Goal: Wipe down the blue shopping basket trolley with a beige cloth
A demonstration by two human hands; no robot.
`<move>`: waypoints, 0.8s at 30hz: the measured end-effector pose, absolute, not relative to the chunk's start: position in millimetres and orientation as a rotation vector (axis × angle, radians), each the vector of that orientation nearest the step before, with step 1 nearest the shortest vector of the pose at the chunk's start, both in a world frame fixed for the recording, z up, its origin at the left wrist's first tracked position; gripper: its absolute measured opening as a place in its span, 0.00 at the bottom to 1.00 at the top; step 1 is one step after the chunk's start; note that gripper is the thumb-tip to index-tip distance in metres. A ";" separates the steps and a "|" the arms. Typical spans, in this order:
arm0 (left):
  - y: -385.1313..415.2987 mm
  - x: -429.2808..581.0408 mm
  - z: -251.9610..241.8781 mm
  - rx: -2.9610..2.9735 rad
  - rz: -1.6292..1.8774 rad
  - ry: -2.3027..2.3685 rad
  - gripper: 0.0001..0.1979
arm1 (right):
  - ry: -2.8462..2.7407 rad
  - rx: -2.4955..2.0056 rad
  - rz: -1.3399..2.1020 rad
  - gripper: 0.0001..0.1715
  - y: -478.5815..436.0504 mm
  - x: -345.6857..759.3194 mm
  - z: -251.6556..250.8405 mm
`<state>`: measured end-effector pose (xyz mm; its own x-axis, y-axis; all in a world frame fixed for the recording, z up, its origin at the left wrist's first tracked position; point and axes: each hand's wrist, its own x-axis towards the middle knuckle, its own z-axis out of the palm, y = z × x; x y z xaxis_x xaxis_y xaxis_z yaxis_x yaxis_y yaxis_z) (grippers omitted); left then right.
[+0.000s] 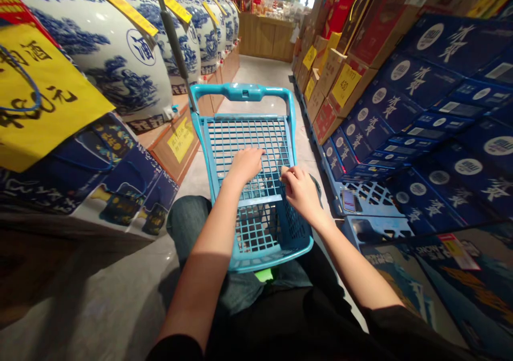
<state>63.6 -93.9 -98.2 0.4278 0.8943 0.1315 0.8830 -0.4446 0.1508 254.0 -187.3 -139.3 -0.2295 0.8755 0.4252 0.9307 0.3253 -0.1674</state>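
A blue plastic shopping basket [262, 265] with grid walls and a thick handle [245, 92] stands between my knees. My left hand [245, 166] is over the grid panel on the handle side, back up. Its fingers curl down and in, so what they hold, if anything, is hidden. My right hand [297, 186] is by the basket's right side, lower and nearer to me. The thumb and fingers there are pressed together in a pinch, and I cannot make out anything between them. Through the grid, the floor and dark shapes show.
Large blue-and-white jars [120, 56] line the left on wooden boxes, with a yellow price sign [44, 94] close by. Blue cartons [417, 83] are stacked on the right beside a blue pallet [368, 198]. A phone-like object [349, 201] lies there. The aisle floor [260, 70] leads to a wooden counter [266, 35].
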 end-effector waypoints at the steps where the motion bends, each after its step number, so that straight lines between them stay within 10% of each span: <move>1: -94.2 63.9 -98.2 2.605 0.293 1.627 0.25 | -2.147 -1.583 -0.161 0.20 -191.8 254.5 -141.4; 24: -92.5 61.4 -100.2 2.613 0.266 1.607 0.24 | -2.170 -1.753 -0.311 0.24 -100.1 241.8 -114.2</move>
<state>61.4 -92.5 -100.2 0.4408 0.8904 0.1137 0.8796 -0.4537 0.1433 241.8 -100.1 -114.2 -0.1863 0.9026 0.3881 0.9752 0.2179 -0.0386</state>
